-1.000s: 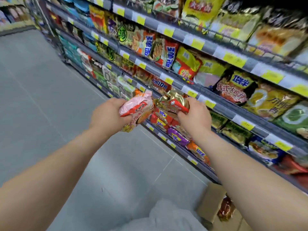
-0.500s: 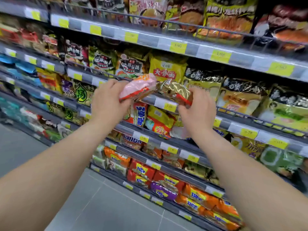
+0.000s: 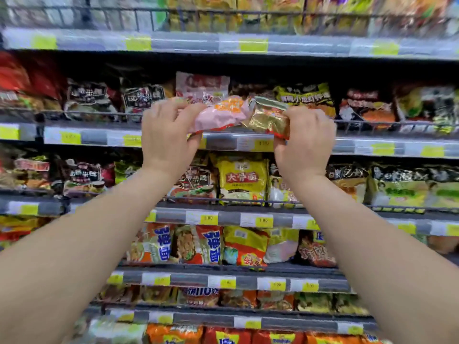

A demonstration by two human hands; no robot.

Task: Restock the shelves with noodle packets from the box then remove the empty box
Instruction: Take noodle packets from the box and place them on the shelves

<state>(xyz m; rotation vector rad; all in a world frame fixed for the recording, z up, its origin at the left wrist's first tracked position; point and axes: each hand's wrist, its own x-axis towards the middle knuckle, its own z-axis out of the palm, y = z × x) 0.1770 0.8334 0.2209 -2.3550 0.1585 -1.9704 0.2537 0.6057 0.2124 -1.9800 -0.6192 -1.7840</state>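
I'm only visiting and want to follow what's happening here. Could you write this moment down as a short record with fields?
place: shop aisle, shelves full of noodle packets
left hand: grips a pink packet
right hand: grips a gold packet
packets: side by side, held up in front of a shelf
below them: yellow packet on the next shelf down
box: not in view

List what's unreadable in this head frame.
All head view.
Pink plastic noodle packet: left end covered by the left hand; print blurred.
Gold foil noodle packet: right end covered by the right hand.
Top shelf packets: motion blur and the wire rail, brands illegible.
Yellow price tags on the top rail: digits smeared.
Cardboard box: outside the frame.
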